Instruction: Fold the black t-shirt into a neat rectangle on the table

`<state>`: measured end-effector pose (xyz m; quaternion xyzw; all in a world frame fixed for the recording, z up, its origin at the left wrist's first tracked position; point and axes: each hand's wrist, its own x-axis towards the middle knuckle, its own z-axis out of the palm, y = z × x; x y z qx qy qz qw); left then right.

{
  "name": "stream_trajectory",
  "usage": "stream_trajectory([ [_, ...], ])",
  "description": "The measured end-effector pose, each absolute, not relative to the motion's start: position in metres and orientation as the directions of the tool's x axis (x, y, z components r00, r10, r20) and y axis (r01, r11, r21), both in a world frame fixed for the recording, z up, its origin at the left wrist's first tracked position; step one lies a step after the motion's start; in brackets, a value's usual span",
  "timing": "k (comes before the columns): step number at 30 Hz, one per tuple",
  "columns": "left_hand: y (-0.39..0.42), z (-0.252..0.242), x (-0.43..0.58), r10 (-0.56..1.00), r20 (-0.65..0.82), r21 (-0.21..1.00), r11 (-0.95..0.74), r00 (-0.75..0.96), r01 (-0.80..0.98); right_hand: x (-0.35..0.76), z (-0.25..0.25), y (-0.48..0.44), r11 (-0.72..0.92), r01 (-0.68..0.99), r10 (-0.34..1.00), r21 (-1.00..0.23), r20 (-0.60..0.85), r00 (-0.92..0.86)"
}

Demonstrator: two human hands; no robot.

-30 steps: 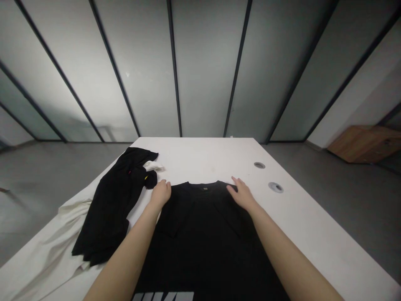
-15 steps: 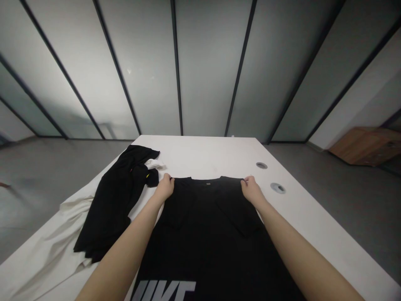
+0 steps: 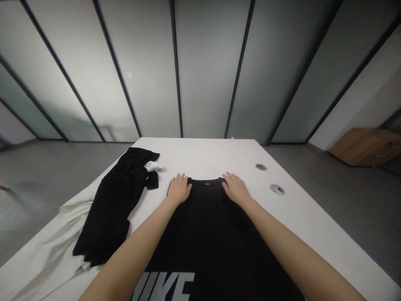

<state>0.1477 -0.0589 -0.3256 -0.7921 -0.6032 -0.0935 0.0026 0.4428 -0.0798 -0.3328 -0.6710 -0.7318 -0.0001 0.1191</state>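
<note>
Spread out on the white table before me is a black T-shirt (image 3: 213, 234), with its collar away from me and grey-white block letters across its lower left part. My left hand (image 3: 179, 189) lies flat on the left shoulder of the shirt, fingers stretched past its top edge. On the other shoulder rests my right hand (image 3: 235, 188), also flat with fingers spread. Both hands press from above and neither pinches the cloth. The shirt's bottom edge runs out of view.
The white table (image 3: 206, 156) reaches toward a frosted glass wall (image 3: 206, 67). To the left lies a black garment (image 3: 115, 209) over a crumpled white cloth (image 3: 56, 251). Two round grommets (image 3: 277, 190) sit at the right. A wooden cabinet (image 3: 363, 146) stands on the floor beyond.
Both hands have let go of the shirt's shoulder corners, moved inward and flattened onto the shoulders. The printed letters now show more fully and lie flatter.
</note>
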Motion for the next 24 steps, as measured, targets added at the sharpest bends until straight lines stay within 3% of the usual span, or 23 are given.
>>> stream_trajectory([
  [3,-0.062,-0.339,0.153,0.954,0.064,0.135,-0.301,0.294,0.944,0.434,-0.346,-0.082,0.110,0.982,0.994,-0.151,0.041,-0.105],
  [7,-0.061,-0.342,0.154,0.969,0.013,0.136,-0.248,0.248,0.959,0.432,-0.352,-0.081,0.057,0.988,0.998,-0.141,-0.027,-0.061],
  [13,-0.090,-0.326,0.155,0.969,0.195,0.059,-0.165,0.151,0.985,0.438,-0.342,-0.094,0.071,0.982,0.991,-0.174,0.124,-0.049],
  [17,-0.134,-0.332,0.135,0.974,0.142,0.089,-0.188,0.174,0.978,0.445,-0.347,-0.136,0.106,0.973,0.982,-0.207,0.177,-0.069],
  [24,-0.176,-0.359,0.112,0.965,0.096,0.071,-0.252,0.245,0.965,0.446,-0.379,-0.194,0.065,0.989,0.997,-0.129,0.053,-0.058],
])
